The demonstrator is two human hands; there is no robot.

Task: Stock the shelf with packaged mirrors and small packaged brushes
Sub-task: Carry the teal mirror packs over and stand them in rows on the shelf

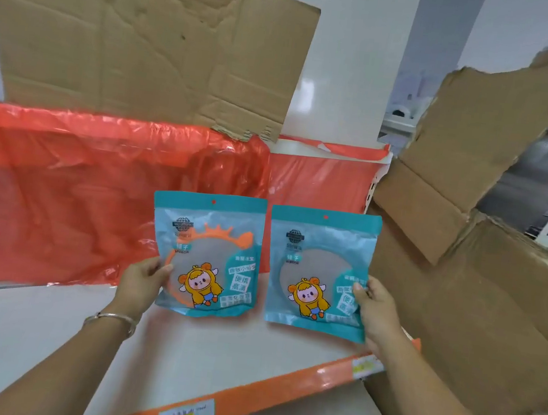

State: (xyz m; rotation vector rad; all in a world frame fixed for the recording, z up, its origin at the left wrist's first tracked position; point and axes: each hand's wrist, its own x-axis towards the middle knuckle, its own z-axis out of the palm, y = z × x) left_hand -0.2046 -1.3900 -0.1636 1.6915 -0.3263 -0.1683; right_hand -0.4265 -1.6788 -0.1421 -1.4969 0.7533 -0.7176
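"Mirrors, both of them?"

"Both. The left hand (145,274) pinches the left pack (211,255) by its outer edge, thumb on the front. The right hand (374,309) pinches the right pack (320,271) the same way on its outer edge."

"Standing or lying?"

"Standing, long side up, hang holes on top, printed faces toward us. They're side by side with a narrow gap, bottoms down at the shelf (248,352). Touching it or just off it, I can't tell."

"And where would they go?"

"Straight back, I'd guess, toward the red plastic (61,188) behind. Each pack sits just ahead of its own hand, so neither arm need cross. The cardboard box (461,299) stands close on the right. No brushes that I can see."
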